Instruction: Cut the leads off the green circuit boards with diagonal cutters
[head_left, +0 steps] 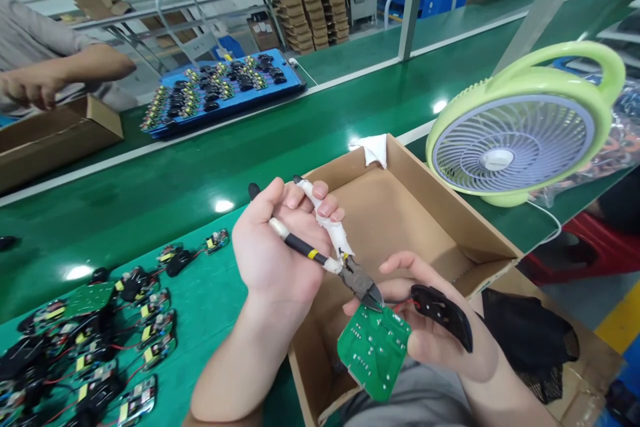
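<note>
My left hand (285,240) is closed around the handles of diagonal cutters (357,280), whose grips are wrapped in white and black tape. The jaws of the cutters touch the top edge of a green circuit board (375,350). My right hand (430,320) holds that board by its right edge, solder side facing me. A black curved plastic part (443,313) hangs by thin red wires from the board and lies against the right palm. Under both hands is an open cardboard box (450,227), and a white cloth piece (375,149) drapes over its far corner.
Several boards with black parts (95,340) lie on the green mat at left. Across the green belt sits a blue tray (225,90) of similar boards, near a co-worker's hand (35,87) and box (60,137). A green fan (520,133) stands right.
</note>
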`<state>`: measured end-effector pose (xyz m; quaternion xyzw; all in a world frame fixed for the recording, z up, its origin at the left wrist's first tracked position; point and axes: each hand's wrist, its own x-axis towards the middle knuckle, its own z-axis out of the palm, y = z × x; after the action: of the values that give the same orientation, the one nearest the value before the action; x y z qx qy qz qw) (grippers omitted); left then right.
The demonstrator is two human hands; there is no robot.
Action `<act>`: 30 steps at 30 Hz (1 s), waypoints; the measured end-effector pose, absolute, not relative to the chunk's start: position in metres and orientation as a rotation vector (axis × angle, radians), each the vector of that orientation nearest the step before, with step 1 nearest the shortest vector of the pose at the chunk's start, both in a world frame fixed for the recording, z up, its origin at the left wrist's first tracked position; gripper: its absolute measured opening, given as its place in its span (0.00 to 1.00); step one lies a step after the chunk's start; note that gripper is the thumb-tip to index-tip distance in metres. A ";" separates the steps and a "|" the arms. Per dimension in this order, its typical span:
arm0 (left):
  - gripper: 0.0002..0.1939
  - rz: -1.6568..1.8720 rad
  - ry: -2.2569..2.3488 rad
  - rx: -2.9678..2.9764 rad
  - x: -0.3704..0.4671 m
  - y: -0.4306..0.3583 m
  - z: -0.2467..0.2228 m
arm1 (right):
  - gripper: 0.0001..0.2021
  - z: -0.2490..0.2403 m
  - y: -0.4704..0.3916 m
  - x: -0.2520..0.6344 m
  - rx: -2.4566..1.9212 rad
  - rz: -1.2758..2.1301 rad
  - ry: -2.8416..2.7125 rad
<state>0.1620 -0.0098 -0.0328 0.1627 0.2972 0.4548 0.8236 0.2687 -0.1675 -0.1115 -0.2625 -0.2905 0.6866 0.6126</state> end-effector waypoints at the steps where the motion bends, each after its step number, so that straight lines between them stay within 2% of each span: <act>1: 0.15 0.969 0.639 0.348 0.162 -0.010 -0.033 | 0.25 -0.113 -0.168 0.269 -0.607 1.585 -0.663; 9: 0.15 0.940 0.628 0.342 0.163 -0.010 -0.031 | 0.25 -0.101 -0.166 0.269 -0.561 1.638 -0.645; 16: 0.15 0.906 0.597 0.343 0.164 -0.010 -0.034 | 0.21 -0.100 -0.166 0.269 -0.542 1.599 -0.675; 30: 0.16 0.950 0.603 0.346 0.163 -0.012 -0.032 | 0.26 -0.104 -0.167 0.268 -0.671 1.595 -0.723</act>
<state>0.1632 -0.0116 -0.0325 0.1631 0.2845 0.4478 0.8318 0.2684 -0.1674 -0.1040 -0.2885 -0.3106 0.6856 0.5917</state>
